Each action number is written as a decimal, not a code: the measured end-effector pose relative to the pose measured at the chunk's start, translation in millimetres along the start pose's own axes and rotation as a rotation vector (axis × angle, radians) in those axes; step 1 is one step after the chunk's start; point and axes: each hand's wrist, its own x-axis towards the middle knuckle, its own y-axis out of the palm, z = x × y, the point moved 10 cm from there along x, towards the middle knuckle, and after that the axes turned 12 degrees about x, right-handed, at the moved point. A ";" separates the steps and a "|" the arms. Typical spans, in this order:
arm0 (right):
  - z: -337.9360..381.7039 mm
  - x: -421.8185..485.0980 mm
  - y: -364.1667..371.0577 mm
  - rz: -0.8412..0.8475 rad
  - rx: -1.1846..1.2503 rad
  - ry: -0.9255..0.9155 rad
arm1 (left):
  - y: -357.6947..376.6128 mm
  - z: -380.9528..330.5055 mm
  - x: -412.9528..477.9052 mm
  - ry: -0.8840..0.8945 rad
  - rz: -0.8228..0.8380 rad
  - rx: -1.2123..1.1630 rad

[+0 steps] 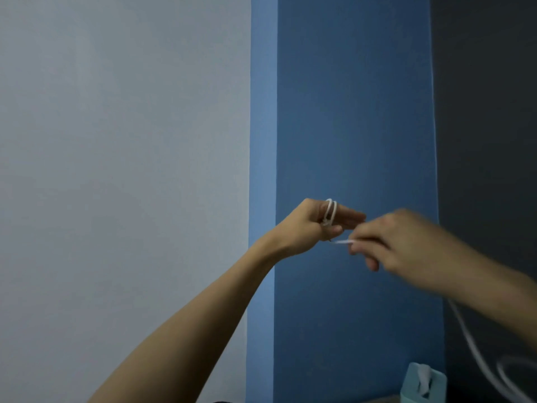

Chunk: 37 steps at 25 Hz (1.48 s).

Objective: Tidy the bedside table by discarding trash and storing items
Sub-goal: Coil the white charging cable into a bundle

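Winding a thin white cable (330,211) for storage, judging by the task. Two loops already round the extended fingers of the left hand (311,228), thumb pressed against them at the base, other fingers curled. Right hand (398,242), motion-blurred, pinching the free run of the same cable just beside the left fingertips, fingers closed on it. Both hands raised in front of the wall, well above the bench; cable therefore off the bench, apart from a slack length trailing down under the right forearm and curling into a loop (511,370) near the lower right corner of the view.

Next move, probably: another pass of the right hand around the left fingers, keeping tension even so the loops sit side by side and do not slip off the tips. Risk: trailing slack catching on something below.

Nearby: a pale teal tissue box (422,383) with a white tissue poking from its top, at the bottom edge, left of the slack loop. Bench surface barely visible. Nothing between the hands and the coil.
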 end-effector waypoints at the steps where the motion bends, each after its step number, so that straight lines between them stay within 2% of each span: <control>1: 4.7 2.6 -19.4 -0.078 -0.026 -0.053 | 5.4 -3.0 -1.3 0.008 0.031 -0.022; 4: 1.1 7.0 -60.4 -0.293 0.113 -0.131 | 20.1 -15.3 -2.7 0.046 0.138 -0.161; 7: -15.9 10.9 -71.7 -0.405 0.301 -0.127 | 23.7 -24.6 -3.3 0.072 0.173 -0.171; 11: -35.8 20.2 -55.5 -0.388 0.680 -0.076 | 25.6 -41.9 -6.6 0.128 0.204 -0.297; 13: -48.9 22.0 -34.6 -0.356 0.859 0.030 | 26.1 -52.3 -5.6 0.170 0.204 -0.348; 16: -62.5 19.4 4.5 -0.261 0.964 0.232 | 31.8 -59.5 -4.0 0.190 0.197 -0.460; 18: -64.4 17.1 18.4 -0.274 0.987 0.302 | 30.2 -55.5 -4.0 0.181 0.168 -0.499; 21: -59.3 12.8 19.5 -0.340 0.830 0.243 | 11.8 -43.8 -2.0 0.149 0.038 -0.427; 25: -22.9 1.7 27.0 -0.197 0.503 0.035 | -12.8 -29.0 1.0 0.084 -0.126 -0.282; 29: -2.3 -1.2 4.8 -0.175 0.063 -0.084 | -10.8 -18.7 -0.7 0.010 -0.072 -0.185; 32: 10.6 -2.7 -27.7 -0.258 -0.082 -0.201 | -5.2 -19.2 -3.9 0.002 -0.027 -0.080; 34: 14.3 -0.8 -47.7 -0.329 -0.099 -0.255 | 1.2 -24.3 -5.8 0.050 0.042 -0.049; 37: 6.4 7.4 -67.1 -0.380 0.056 -0.265 | 5.8 -26.5 -6.3 0.050 0.099 -0.070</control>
